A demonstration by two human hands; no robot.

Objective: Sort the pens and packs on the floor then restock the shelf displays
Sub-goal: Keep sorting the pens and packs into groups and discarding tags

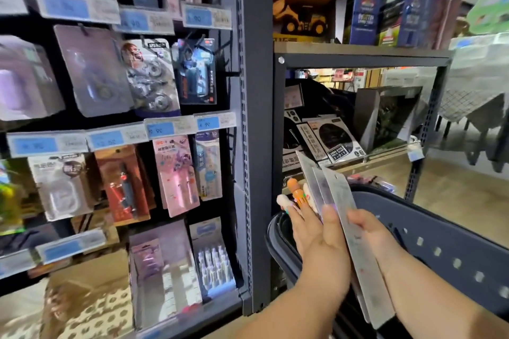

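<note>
Both forearms come up from the bottom edge and meet over a dark blue basket (440, 250) with a row of slots in its wall. Between them sits a fan of flat, pale packs (358, 256), seen from the back, upper ends spread toward the shelf (358, 59) ahead.

The left hand (316, 237) holds the fan from the left: its thumb lies across the faces of the packs and its fingers run straight up behind them. Against those fingers stand a few pens (297, 192), one with an orange figure top and others with white tops, just left of the packs and touching them. The right hand (369, 231) grips the right edge of the nearest, longest pack, fingers curled round it, so the pack passes between both hands and down past the wrists.

Left of a grey post (257, 118), the display (230, 162) hangs carded goods in rows under blue price tags (161, 129), well apart from the hands. Toy boxes (366, 5) stand on the shelf's upper board.
</note>
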